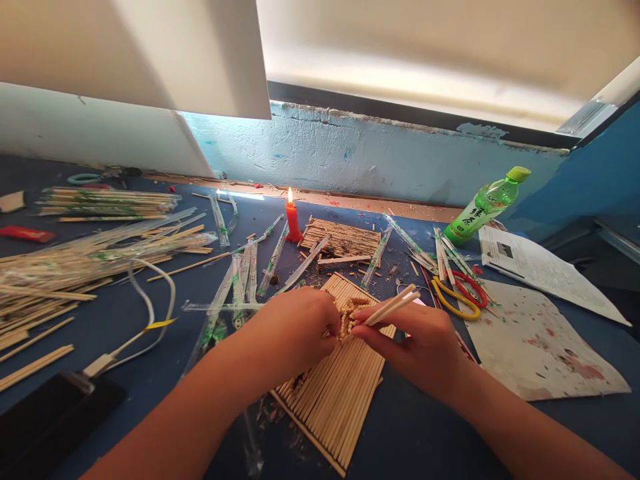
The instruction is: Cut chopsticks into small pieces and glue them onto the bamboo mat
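A mat of wooden sticks laid side by side lies on the table. Upon its upper part stands a small structure of short stick pieces. My left hand is closed at the structure's left side, its fingertips mostly hidden, so what they pinch cannot be made out. Between thumb and fingers, my right hand grips a pair of wooden chopsticks, their lower ends at the structure's right side. A lit red candle stands beyond my hands.
Loose sticks and clear wrappers cover the left side. A stick panel lies behind the mat. Yellow-and-red-handled scissors, a tilted green bottle and stained paper are on the right. A black power bank with a white cable lies front left.
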A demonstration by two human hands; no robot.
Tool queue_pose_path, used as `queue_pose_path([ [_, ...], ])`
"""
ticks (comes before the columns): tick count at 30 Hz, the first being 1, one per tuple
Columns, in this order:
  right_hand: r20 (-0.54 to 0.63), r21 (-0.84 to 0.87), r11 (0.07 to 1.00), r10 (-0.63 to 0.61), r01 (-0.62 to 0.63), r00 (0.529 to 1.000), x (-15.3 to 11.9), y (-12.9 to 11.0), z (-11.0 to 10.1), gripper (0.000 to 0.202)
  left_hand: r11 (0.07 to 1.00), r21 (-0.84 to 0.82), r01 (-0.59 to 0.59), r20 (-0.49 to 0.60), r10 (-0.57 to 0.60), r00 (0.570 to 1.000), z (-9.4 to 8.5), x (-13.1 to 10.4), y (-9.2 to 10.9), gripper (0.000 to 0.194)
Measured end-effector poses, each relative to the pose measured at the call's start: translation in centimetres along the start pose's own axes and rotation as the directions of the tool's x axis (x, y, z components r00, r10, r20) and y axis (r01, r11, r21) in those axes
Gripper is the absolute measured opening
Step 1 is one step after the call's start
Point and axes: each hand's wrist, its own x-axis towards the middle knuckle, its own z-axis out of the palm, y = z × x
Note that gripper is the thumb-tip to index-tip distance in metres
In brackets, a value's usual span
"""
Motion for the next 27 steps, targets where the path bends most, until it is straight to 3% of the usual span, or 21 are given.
queue_pose_path([
  [12,0.02,0.024,1.0,-0.013,0.013,1.0,-0.04,0.09,0.15,0.01,0.996,-0.022,0.09,0.013,-0.089,0.996,-0.12,0.2,0.92,0.023],
  [27,0.039,0.115,0.989,-0.096,0.091,0.995,-0.23,0.38,0.25,0.018,0.989,-0.148,-0.027,-0.017,0.025,1.0,0.18,0.03,0.09,0.02],
])
